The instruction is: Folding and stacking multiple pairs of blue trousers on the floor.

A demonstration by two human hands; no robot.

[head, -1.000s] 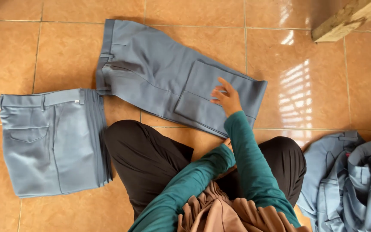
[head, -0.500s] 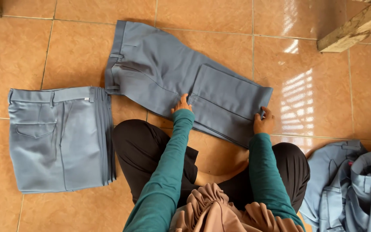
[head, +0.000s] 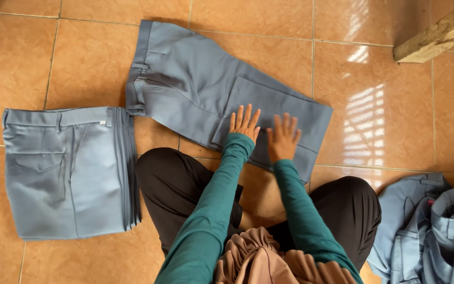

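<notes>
Currently both hands, left hand [head: 245,124] and right hand [head: 282,138], press flat and open on half-folded trousers [head: 195,89]; folded stack [head: 69,168] done, unfolded heap [head: 432,231] remains.

There is one view only, from the person's head, looking almost straight down at the tiled floor [head: 80,63]. It sits close enough that the person's own lap and sleeves fill the lower middle of the frame. The left hand [head: 245,123] and right hand [head: 283,138] lie near the centre, fingers toward the top edge.
</notes>
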